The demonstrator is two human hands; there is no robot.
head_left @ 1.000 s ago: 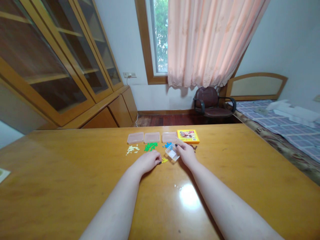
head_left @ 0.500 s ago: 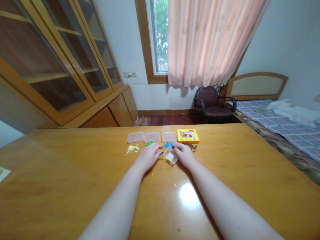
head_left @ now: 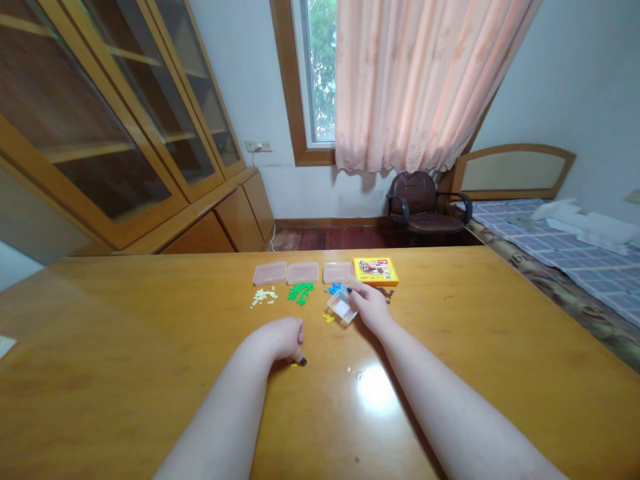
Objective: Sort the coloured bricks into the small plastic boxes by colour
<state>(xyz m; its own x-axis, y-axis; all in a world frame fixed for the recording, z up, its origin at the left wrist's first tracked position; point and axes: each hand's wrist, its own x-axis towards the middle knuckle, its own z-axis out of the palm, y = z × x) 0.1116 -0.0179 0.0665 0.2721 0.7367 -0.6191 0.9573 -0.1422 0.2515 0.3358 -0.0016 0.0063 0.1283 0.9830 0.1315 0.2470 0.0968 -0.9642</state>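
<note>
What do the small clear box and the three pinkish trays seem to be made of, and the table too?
The small box looks like clear, glossy plastic: you can see through its walls. The shallow trays look like frosted, translucent plastic, with a soft pinkish tint. The table looks like varnished wood or veneer, judging by its yellow-brown colour and bright glare, though it could be laminate.

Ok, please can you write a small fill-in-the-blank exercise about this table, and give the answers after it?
The left hand is apart from a small clear plastic box, which the ____ hand touches. The wooden table holds ____ flat translucent pink plastic containers in a row. Small green pieces lie between pale cream pieces and ____ pieces. The flat rectangular box at the right end of that row is mainly ____.

Answers: right; three; blue; yellow.
</note>
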